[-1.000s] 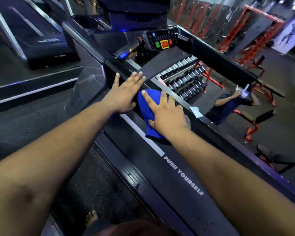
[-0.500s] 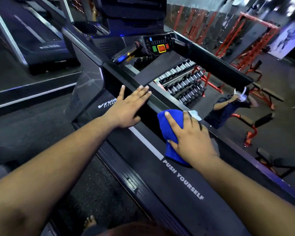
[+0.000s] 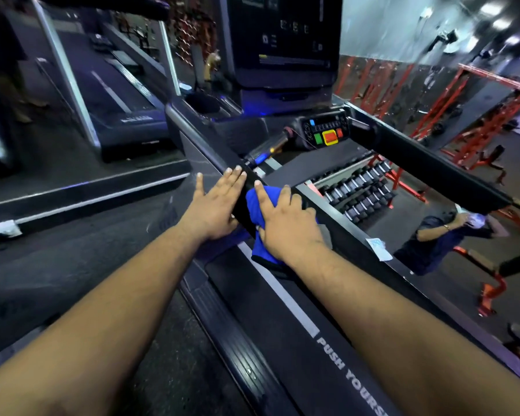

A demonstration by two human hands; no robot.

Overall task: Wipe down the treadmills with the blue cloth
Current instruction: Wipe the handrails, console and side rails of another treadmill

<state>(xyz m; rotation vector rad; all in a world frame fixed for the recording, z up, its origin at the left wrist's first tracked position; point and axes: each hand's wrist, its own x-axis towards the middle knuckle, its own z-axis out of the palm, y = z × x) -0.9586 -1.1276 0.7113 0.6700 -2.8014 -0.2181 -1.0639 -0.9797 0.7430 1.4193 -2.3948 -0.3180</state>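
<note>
Dim bluish indoor light, ceiling-lamp glare top right, motion blur, wide-angle edge warping.

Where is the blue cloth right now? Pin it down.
In the head view, the blue cloth is at centre, draped over the treadmill's black handrail under the right hand, beside the left hand.

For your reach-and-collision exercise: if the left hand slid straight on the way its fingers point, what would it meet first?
The left hand lies flat on the handrail, fingers pointing up along it. It would probably meet only more rail first, then the cup holder by the console; depth is unclear.
</note>
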